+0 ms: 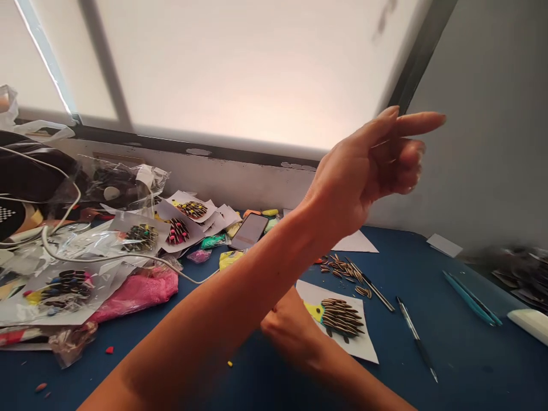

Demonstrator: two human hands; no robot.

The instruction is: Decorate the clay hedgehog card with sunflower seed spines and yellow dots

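- Paper card with a seed hedgehog (342, 319) is lying flat on the blue table (449, 354), just right of centre; yellow head pointing left, striped seeds covering the body.
- Right hand (289, 331) is resting at the card's left edge, touching or just beside it; the raised left forearm is crossing in front, so the fingers are hiding and I cannot tell whether this grip is wide, narrow or holding anything.
- Left hand (368, 165) is hovering high above the table, well apart from the card, grip loose: index finger and thumb stretching out to the right, other fingers curling in, nothing visible in it. Fingertips are blurring.
- Loose sunflower seeds (342, 271) are lying just behind the card, next to a thin metal stick (370, 285).
- A pen (416, 337) is lying right of the card; teal tweezers-like tool (471, 298) sitting farther right.
- A phone (249, 230) is lying face up behind the left forearm, near the wall.
- Far left: pile of finished hedgehog cards (188, 220), plastic bags, a pink cloth (139, 291), a white cable (64, 251) running across.
- Right edge: dark heap (520, 274) blurring, hard to make out; a white object (531, 324) is getting cut off by the frame.
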